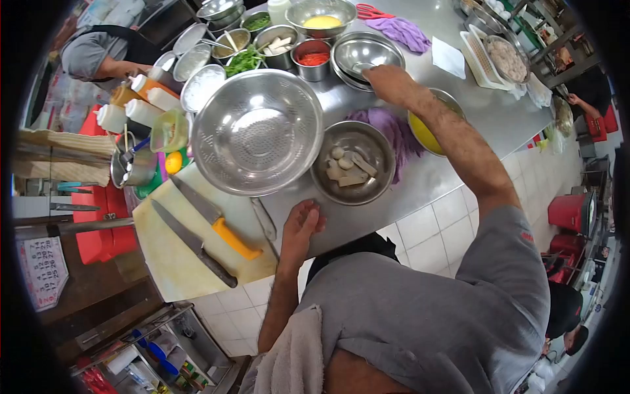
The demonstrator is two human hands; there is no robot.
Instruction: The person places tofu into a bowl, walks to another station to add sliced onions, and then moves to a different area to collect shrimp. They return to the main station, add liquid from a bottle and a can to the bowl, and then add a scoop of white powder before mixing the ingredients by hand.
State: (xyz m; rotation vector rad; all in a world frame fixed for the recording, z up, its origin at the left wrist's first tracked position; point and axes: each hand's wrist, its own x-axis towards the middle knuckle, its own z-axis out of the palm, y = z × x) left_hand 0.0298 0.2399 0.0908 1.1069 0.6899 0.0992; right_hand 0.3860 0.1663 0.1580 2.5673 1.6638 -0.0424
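Observation:
My right hand [388, 84] reaches across the steel table and pinches the near rim of a shiny steel mixing bowl [367, 51], which sits in a stack of bowls. My left hand [303, 226] hovers at the table's front edge, fingers loosely curled and holding nothing. Closest to it is a steel bowl [328, 187] with pale round and stick-shaped pieces [351, 172] inside. A large perforated colander [258, 131] stands to the left of that bowl. Behind my right forearm, a bowl of yellow liquid [426, 134] is partly hidden.
Two knives, one yellow-handled [236, 238] and one dark-handled [213, 262], lie on the cutting board [157, 262]. Squeeze bottles [141, 111], chopped greens [243, 61] and red strips [313, 59] fill the back left. Purple cloths [400, 33] and a white basket [479, 59] are farther right. Other people work at both sides.

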